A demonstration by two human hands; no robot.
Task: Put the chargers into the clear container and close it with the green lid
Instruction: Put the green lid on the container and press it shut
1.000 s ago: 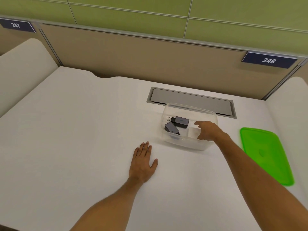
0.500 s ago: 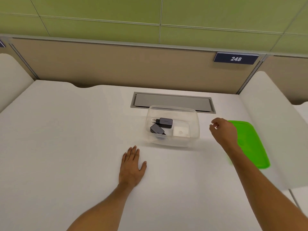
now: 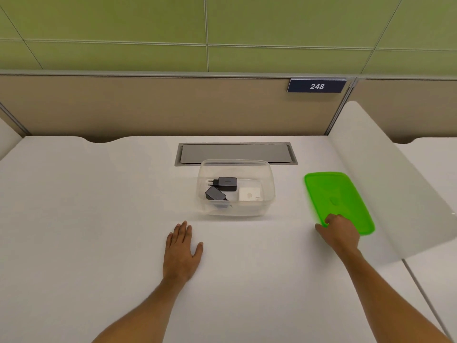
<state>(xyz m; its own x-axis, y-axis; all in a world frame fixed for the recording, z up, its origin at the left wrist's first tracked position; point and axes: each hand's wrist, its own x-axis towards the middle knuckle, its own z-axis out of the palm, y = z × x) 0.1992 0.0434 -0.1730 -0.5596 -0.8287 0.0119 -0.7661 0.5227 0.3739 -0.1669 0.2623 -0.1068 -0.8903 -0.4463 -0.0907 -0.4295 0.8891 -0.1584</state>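
Mid-desk, near the far edge, clear container (image 3: 236, 188) sits open with three chargers inside: two black chargers (image 3: 221, 188) at left, white charger (image 3: 250, 193) at right. Loading looks done; closing remains. Green lid (image 3: 337, 198) lies flat on the desk (image 3: 86, 219), well right of the container. Right hand (image 3: 340, 231) pinches the lid's near corner, not lifted yet. Left hand (image 3: 181, 252) rests flat, fingers spread, empty, just near of the container.

dark blue sign (image 3: 316, 85) on the partition reads "248".
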